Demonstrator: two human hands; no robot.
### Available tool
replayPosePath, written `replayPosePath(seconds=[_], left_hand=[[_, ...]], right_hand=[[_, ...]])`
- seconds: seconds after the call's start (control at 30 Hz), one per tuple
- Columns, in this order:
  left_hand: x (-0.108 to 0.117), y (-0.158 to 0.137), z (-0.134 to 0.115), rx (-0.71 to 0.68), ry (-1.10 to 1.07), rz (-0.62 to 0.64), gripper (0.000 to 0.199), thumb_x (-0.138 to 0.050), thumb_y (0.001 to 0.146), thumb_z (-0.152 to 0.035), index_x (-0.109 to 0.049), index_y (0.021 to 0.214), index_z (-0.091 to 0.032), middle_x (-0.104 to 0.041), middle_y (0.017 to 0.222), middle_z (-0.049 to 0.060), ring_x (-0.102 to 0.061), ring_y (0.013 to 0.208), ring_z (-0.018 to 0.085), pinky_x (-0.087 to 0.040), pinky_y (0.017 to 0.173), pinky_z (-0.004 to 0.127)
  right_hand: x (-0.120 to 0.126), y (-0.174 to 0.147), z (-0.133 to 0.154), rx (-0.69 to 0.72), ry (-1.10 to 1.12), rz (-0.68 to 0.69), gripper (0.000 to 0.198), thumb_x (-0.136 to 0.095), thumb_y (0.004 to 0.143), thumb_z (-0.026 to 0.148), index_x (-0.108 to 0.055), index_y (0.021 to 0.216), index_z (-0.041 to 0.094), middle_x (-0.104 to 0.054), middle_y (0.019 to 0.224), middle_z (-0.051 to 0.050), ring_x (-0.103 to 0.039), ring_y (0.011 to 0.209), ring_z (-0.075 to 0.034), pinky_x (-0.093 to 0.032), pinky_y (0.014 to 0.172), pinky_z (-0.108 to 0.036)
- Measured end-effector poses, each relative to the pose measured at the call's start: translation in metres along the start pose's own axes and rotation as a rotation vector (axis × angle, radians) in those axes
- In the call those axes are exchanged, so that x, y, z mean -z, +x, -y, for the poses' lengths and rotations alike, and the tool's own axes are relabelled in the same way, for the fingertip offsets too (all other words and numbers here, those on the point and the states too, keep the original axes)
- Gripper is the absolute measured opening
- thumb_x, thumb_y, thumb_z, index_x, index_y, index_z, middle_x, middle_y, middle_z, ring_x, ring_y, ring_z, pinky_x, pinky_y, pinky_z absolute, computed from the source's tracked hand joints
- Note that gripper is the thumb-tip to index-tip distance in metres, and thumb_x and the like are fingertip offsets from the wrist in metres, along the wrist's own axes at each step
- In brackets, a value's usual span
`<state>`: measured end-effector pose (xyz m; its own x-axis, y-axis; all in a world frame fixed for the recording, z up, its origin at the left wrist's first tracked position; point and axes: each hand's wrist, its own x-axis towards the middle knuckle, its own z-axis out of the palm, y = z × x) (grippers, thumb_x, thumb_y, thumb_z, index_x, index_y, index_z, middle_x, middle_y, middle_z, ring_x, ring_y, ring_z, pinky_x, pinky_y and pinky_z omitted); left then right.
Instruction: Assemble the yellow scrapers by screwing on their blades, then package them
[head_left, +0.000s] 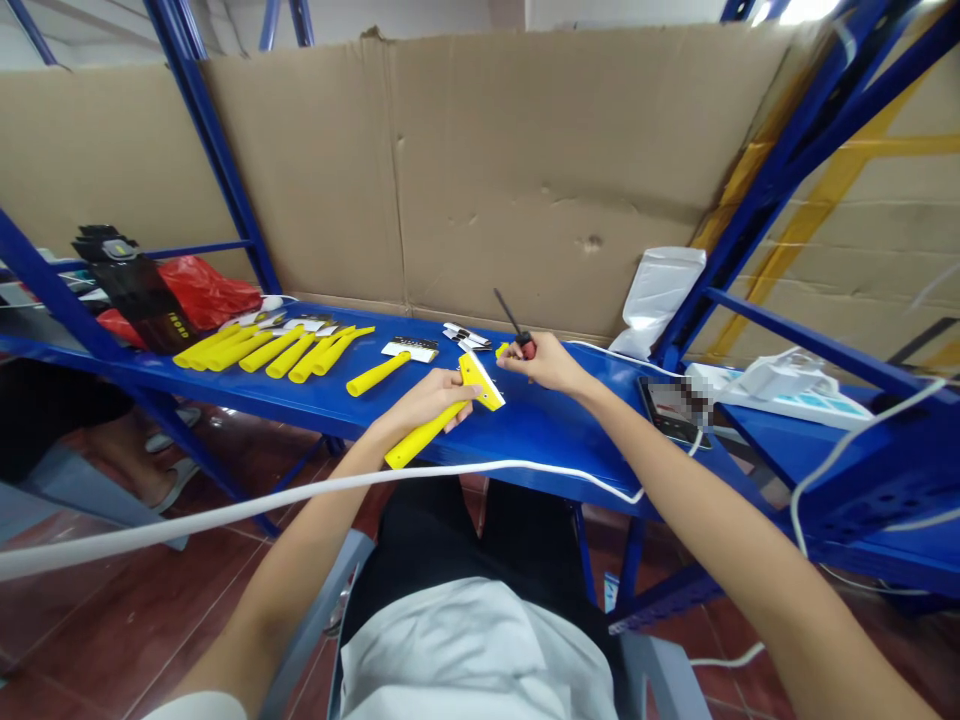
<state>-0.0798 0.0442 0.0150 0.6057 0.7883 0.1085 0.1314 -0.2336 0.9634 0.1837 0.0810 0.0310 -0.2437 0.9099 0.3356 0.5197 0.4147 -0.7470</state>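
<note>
My left hand (437, 398) is closed around a yellow scraper (420, 440), its wide head turned up and to the right. In my right hand (550, 362) is a screwdriver (527, 345) with a red and black handle, its dark shaft pointing up and away from the scraper. A small yellow piece (502, 350) shows by the right fingertips; whether they pinch it I cannot tell. Behind the hands lie some flat black-and-white pieces (465, 337). Another yellow scraper (379, 374) with a pale blade lies left of my left hand.
Several yellow scrapers (281, 350) lie in a row on the blue shelf (330, 398). At the left are a black bottle (142, 290) and a red plastic bag (206, 288). A phone (671, 408) and a power strip (787, 392) sit right. A white cable (300, 487) crosses in front.
</note>
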Motion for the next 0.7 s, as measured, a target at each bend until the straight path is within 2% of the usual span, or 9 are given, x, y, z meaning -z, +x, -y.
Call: replayPosePath(seconds=[0.07, 0.17, 0.27, 0.37, 0.6, 0.7], left_hand=[[0.0, 0.0, -0.001, 0.011, 0.008, -0.006, 0.045, -0.082, 0.096, -0.051, -0.063, 0.071, -0.019, -0.066, 0.061, 0.004, -0.054, 0.043, 0.011, -0.043, 0.047, 0.025], [0.0, 0.001, -0.003, 0.028, 0.039, -0.014, 0.046, -0.079, 0.097, -0.048, -0.065, 0.065, -0.018, -0.067, 0.059, 0.006, -0.055, 0.042, 0.012, -0.044, 0.049, 0.026], [0.001, 0.003, -0.005, 0.064, 0.095, -0.008, 0.048, -0.072, 0.099, -0.045, -0.067, 0.06, -0.018, -0.063, 0.053, 0.007, -0.057, 0.042, 0.014, -0.045, 0.05, 0.026], [0.001, 0.004, -0.004, 0.089, 0.109, -0.015, 0.047, -0.071, 0.098, -0.045, -0.068, 0.059, -0.017, -0.065, 0.054, 0.008, -0.06, 0.042, 0.015, -0.044, 0.049, 0.026], [0.001, 0.005, 0.003, 0.043, 0.115, 0.007, 0.046, -0.071, 0.098, -0.046, -0.066, 0.062, -0.018, -0.064, 0.054, 0.006, -0.056, 0.041, 0.013, -0.045, 0.051, 0.026], [0.0, 0.005, 0.001, 0.052, 0.103, 0.014, 0.044, -0.072, 0.096, -0.047, -0.066, 0.063, -0.018, -0.066, 0.057, 0.006, -0.057, 0.042, 0.014, -0.045, 0.05, 0.027]], right_hand=[[-0.001, -0.004, 0.014, 0.033, 0.088, -0.051, 0.058, -0.087, 0.08, 0.064, -0.043, 0.074, 0.026, -0.083, 0.107, -0.009, -0.057, 0.066, -0.013, -0.052, 0.051, -0.029], [-0.011, -0.01, 0.032, 0.037, 0.191, -0.013, 0.064, -0.093, 0.076, 0.066, -0.043, 0.073, 0.025, -0.085, 0.108, -0.01, -0.055, 0.062, -0.012, -0.05, 0.048, -0.028], [-0.024, -0.012, 0.039, 0.034, 0.218, 0.046, 0.066, -0.095, 0.072, 0.066, -0.042, 0.07, 0.026, -0.083, 0.098, -0.009, -0.054, 0.061, -0.012, -0.05, 0.047, -0.028], [-0.032, -0.012, 0.041, 0.016, 0.223, 0.049, 0.068, -0.097, 0.069, 0.064, -0.041, 0.07, 0.026, -0.083, 0.097, -0.008, -0.054, 0.062, -0.013, -0.048, 0.046, -0.027], [-0.035, -0.013, 0.047, -0.099, 0.3, 0.037, 0.064, -0.102, 0.061, 0.05, -0.045, 0.07, 0.025, -0.08, 0.092, -0.004, -0.051, 0.056, -0.009, -0.038, 0.041, -0.024], [-0.037, -0.013, 0.048, -0.163, 0.395, 0.028, 0.063, -0.106, 0.054, 0.042, -0.049, 0.071, 0.023, -0.075, 0.087, 0.0, -0.05, 0.054, -0.006, -0.04, 0.041, -0.023]])
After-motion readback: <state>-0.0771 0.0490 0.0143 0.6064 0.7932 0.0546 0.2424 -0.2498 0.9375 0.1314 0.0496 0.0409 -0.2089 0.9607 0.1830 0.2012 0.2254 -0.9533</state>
